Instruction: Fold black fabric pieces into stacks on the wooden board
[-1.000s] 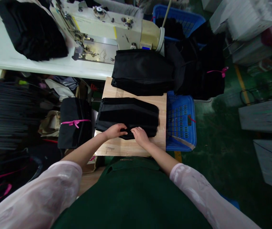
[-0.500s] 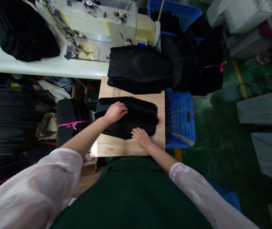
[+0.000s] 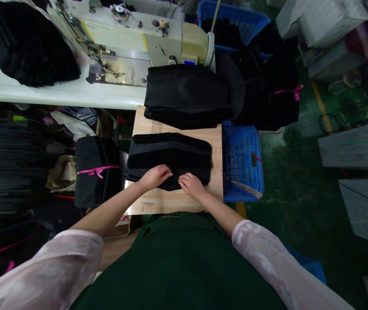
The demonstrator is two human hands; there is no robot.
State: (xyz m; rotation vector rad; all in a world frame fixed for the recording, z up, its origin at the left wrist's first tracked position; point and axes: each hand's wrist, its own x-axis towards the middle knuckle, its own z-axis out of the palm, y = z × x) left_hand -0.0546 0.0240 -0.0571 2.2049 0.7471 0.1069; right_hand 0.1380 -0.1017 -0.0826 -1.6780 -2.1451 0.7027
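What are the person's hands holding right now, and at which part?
Neither hand seems to grip anything: the left hand and right hand lie flat on the folded black fabric, near its edge closest to the person.

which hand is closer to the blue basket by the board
Right. The right hand rests on the folded black fabric, left of the blue basket; the left hand sits farther off, on the same fabric.

A wooden tabletop point(image 3: 150, 206) bears two black fabric stacks point(image 3: 169, 155).
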